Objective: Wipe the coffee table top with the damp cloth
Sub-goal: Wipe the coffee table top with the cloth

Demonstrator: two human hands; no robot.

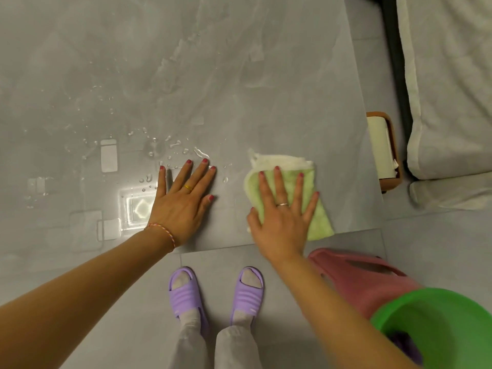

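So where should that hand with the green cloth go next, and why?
Probably slide the right hand, pressing the cloth flat, leftward across the table top. Water droplets sit around the left hand, which would likely need to lift out of the way.

Nothing readable anywhere in this shot — no labels, brand names, numbers or signs on anything in view. Every surface facing the camera is plain, so there's just no text to report.
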